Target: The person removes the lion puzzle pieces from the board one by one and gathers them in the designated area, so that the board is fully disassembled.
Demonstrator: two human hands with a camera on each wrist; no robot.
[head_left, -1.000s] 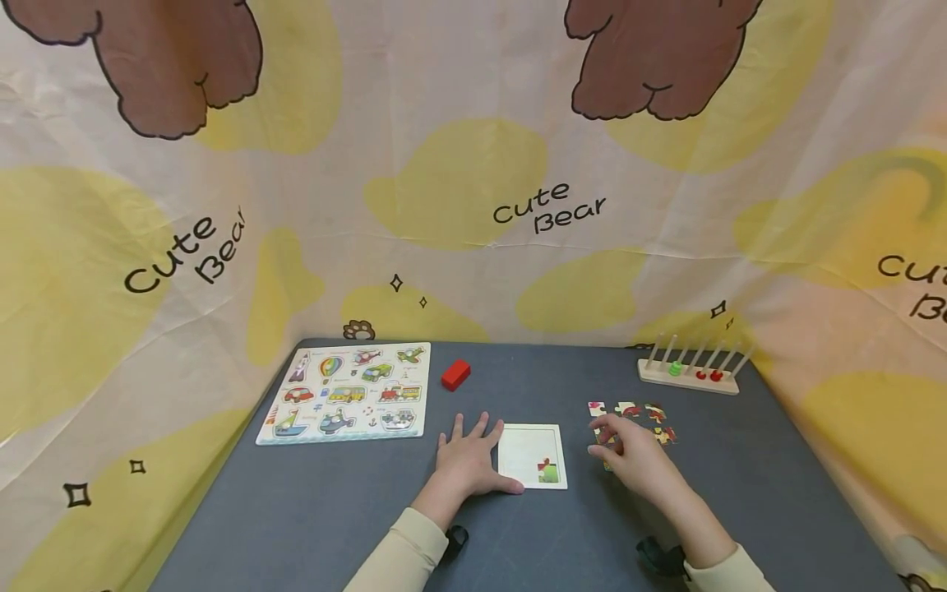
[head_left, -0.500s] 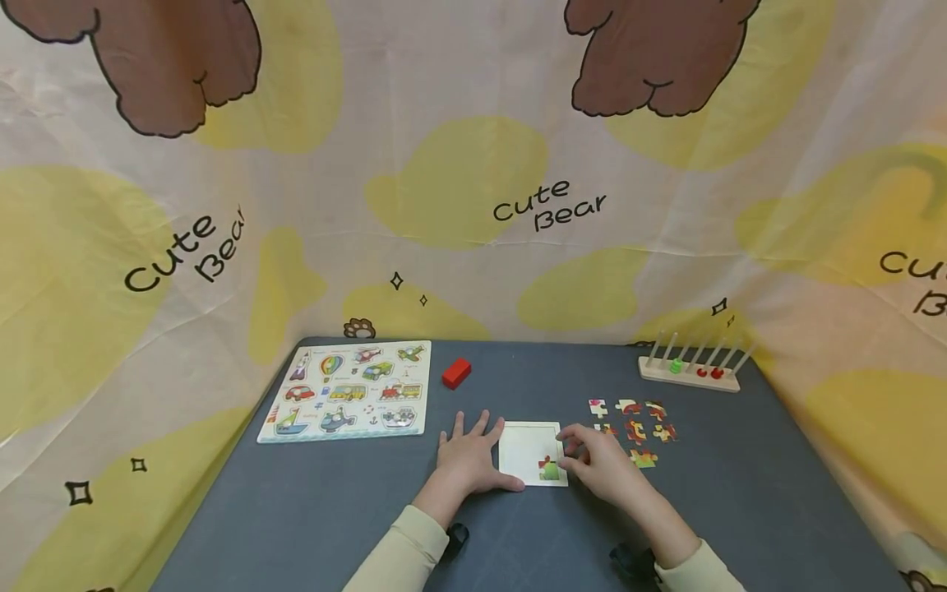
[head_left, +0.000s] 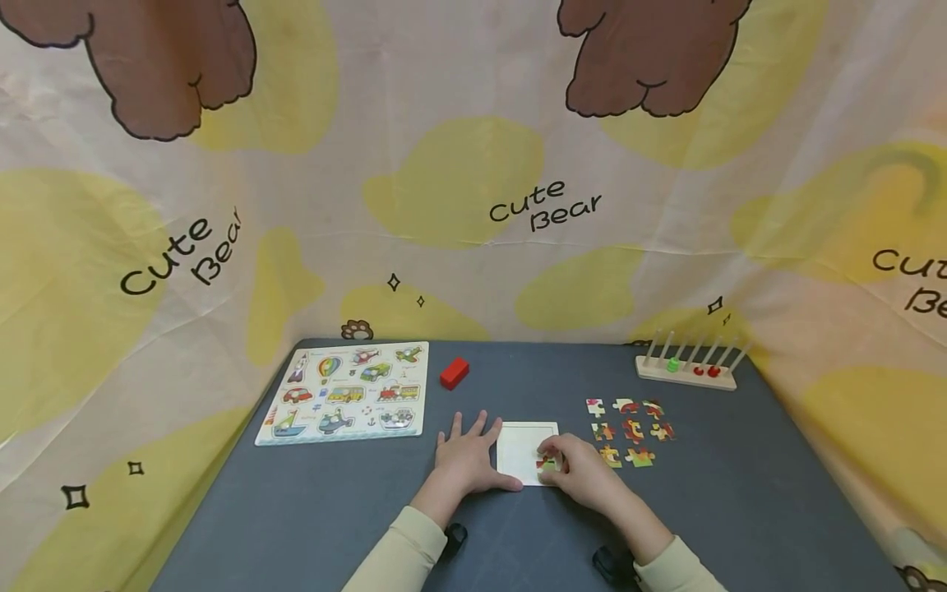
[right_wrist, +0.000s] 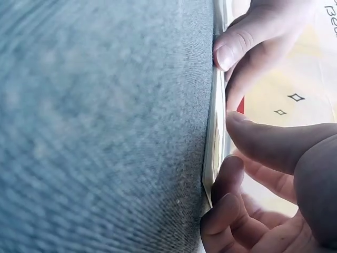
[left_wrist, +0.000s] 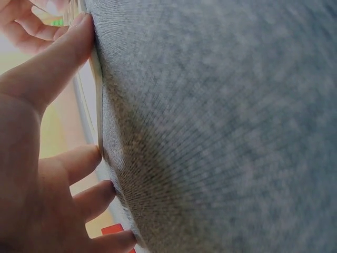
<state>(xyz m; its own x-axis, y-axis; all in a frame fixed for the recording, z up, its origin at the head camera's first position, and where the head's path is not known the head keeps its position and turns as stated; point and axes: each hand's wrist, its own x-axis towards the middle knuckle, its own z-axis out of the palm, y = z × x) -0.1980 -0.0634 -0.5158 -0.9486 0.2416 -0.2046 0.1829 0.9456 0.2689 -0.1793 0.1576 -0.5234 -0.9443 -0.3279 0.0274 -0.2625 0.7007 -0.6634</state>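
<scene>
A square white puzzle tray lies on the table. My left hand spreads its fingers along the tray's left side, its thumb at the near edge; in the left wrist view the thumb touches that edge. Over the tray's near right corner, my right hand has thumb and fingers curled about a red and green puzzle piece, partly hidden beneath them. In the right wrist view, the right thumb and fingertips meet the tray's surface and side. Several loose puzzle pieces lie in rows right of the tray.
A vehicle-picture board lies at the back left, with a red block beside it. A peg stand with green and red beads stands at the back right. A printed cloth hangs behind the table.
My right hand has moved left from the loose pieces to the tray's right corner, curling its fingers over the piece there. The left hand has stayed at the tray.
</scene>
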